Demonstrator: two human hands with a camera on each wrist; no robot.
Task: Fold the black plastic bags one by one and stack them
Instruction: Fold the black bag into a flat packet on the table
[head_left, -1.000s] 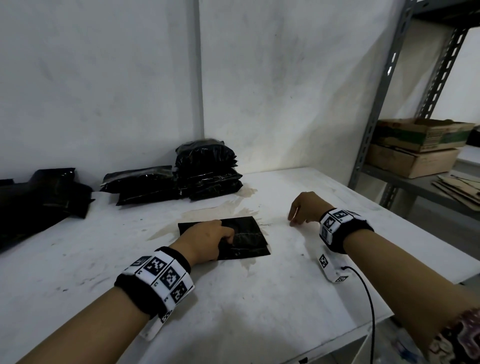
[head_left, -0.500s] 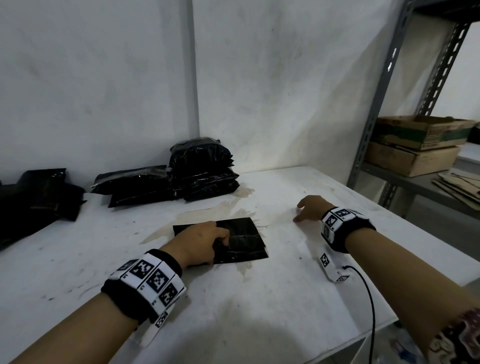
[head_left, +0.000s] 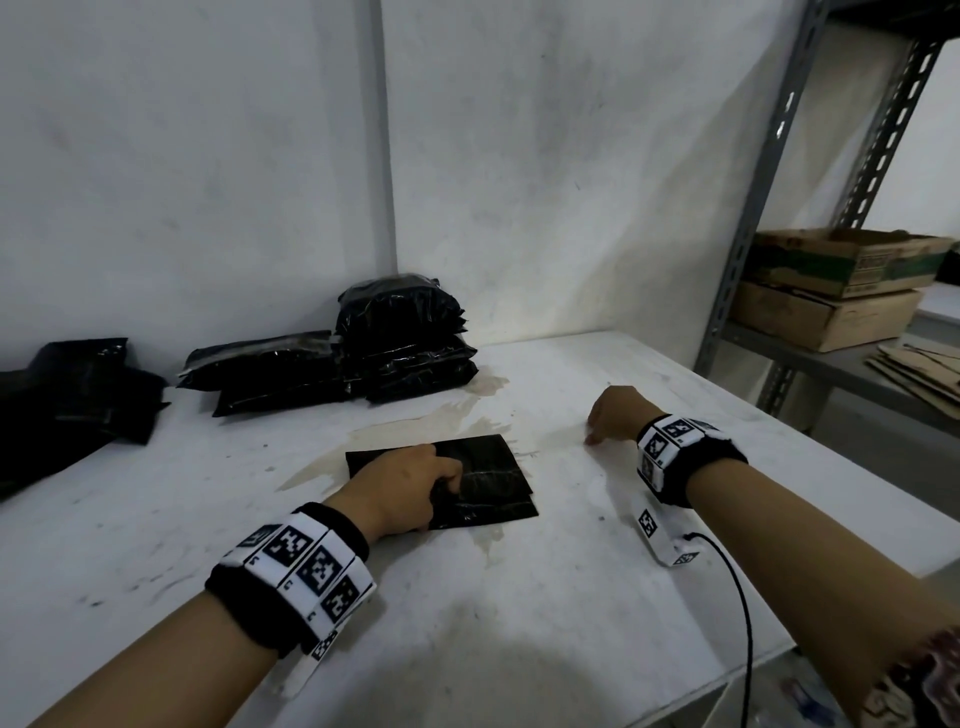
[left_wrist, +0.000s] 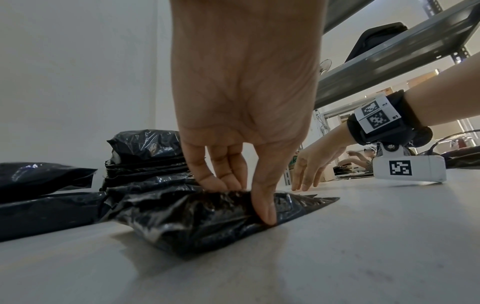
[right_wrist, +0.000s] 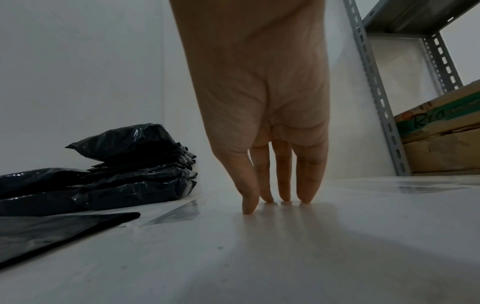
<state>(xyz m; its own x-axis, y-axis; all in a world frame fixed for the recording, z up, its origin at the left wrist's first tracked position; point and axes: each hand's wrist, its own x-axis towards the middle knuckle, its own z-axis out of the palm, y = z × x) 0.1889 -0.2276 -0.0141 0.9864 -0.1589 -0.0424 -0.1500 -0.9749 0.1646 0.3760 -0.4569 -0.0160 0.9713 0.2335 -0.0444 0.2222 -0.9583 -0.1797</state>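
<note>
Folded black bag mid-table, stack at the back.
Your flat, glossy bag lies on the white table; the stack of folded bags sits against the far edge.

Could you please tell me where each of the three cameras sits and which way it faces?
Head: worn on the head, looks down at the white table; both forearms and hands show.
Left wrist: low under the left hand, whose fingers grip the folded black plastic bag.
Right wrist: low under the right hand, fingertips resting on the table.
Shared: both wrist views show the stack of folded black bags by the wall.
</note>
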